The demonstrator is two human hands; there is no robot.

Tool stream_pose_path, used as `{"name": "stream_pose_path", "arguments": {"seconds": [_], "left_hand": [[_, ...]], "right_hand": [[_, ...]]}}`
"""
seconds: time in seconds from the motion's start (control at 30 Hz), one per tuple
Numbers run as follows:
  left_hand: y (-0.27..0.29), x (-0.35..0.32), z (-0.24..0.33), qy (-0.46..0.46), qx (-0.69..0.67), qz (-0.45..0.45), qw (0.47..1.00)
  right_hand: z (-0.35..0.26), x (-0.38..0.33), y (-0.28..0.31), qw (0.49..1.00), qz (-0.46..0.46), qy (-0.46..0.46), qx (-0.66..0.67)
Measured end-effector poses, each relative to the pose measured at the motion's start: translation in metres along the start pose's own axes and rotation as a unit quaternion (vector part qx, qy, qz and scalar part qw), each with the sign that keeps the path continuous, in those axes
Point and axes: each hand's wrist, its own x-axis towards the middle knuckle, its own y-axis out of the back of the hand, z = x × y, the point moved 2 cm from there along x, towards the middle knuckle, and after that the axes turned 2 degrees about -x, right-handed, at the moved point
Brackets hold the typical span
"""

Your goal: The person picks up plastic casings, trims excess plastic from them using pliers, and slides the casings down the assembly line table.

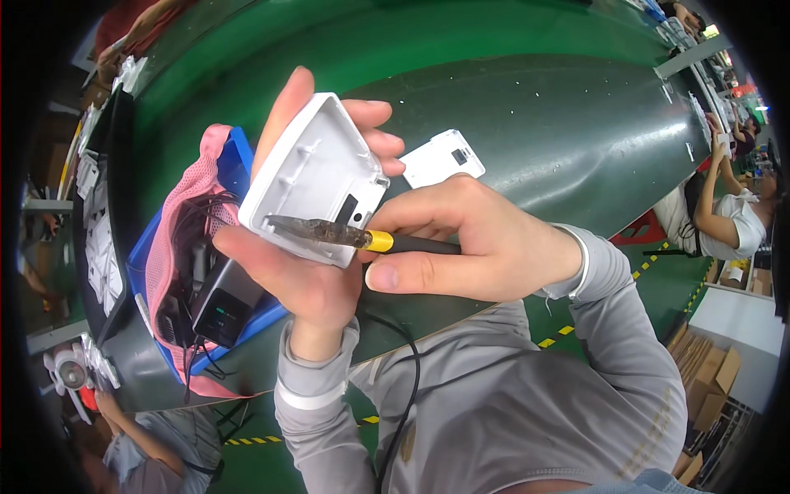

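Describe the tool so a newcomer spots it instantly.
Start at the dark green table; near its edge, the left hand holds a hollow white shell. Over it, the right hand grips the tool: stained, tapering metal head, dark handle. A yellow collar sets it apart from the white shell.

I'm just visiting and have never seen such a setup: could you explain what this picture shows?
There is no robot here, just a person's bare hands. The picture comes from a wide camera worn on that person's head, looking down, so straight edges look bent. The left hand holds a white plastic shell, its hollow inside facing the camera. The right hand grips a tool with a yellow collar; whether its dark tip touches the shell is unclear. On the dark green table are another white piece and a blue bin holding a pink mesh bag and a black gadget.
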Motion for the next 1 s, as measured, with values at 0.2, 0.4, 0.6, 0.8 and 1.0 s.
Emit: {"name": "stream_pose_path", "arguments": {"seconds": [0.2,0.4,0.6,0.8,1.0], "left_hand": [[-0.001,0.000,-0.002,-0.008,-0.003,0.000,1.000],[-0.001,-0.001,-0.005,-0.009,-0.031,0.001,0.999],[-0.001,-0.002,-0.005,-0.018,-0.048,0.005,0.999],[-0.003,-0.002,-0.006,-0.021,-0.046,0.010,0.999],[-0.003,-0.001,-0.005,-0.008,-0.005,0.010,1.000]], "right_hand": [[-0.002,0.000,0.001,1.000,0.000,0.000,-0.013],[-0.012,0.000,0.003,1.000,-0.013,-0.021,-0.013],[-0.015,0.000,0.005,0.998,-0.024,-0.032,-0.039],[-0.017,0.000,0.003,0.998,-0.019,-0.033,-0.045],[-0.007,0.000,0.004,0.996,-0.009,-0.016,-0.087]]}}
